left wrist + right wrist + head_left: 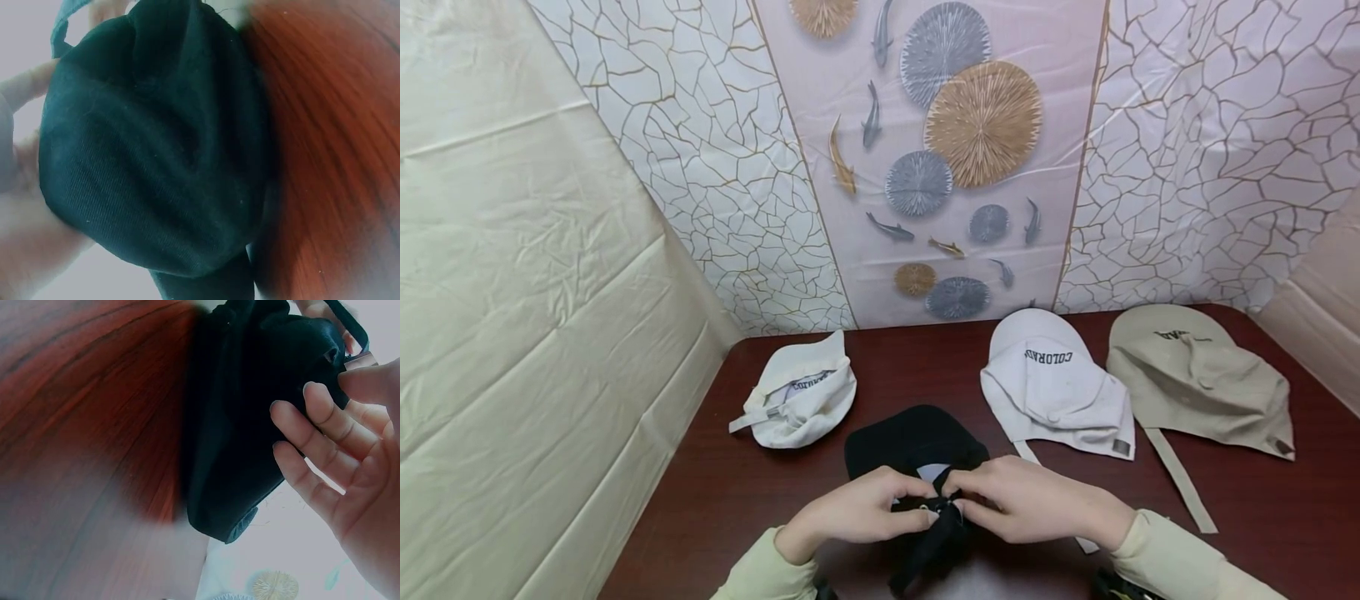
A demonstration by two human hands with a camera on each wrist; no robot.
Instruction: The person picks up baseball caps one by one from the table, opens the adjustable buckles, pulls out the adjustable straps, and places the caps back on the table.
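The white cap says "COLORAD"; any letter after that is hard to see. The tan cap beside it has dark letters too, partly hidden by a fold. The cream cap has writing on it. The black cap is at the near side of the brown table. The left hand and right hand pinch it by its strap and shiny buckle.

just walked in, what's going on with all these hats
A person's left hand and right hand pinch a black cap around its strap and metal buckle. Whether the strap is fastened is hard to tell. Untouched on the dark red table lie a white cap to the left, another white cap to the right, and a beige cap at the far right.
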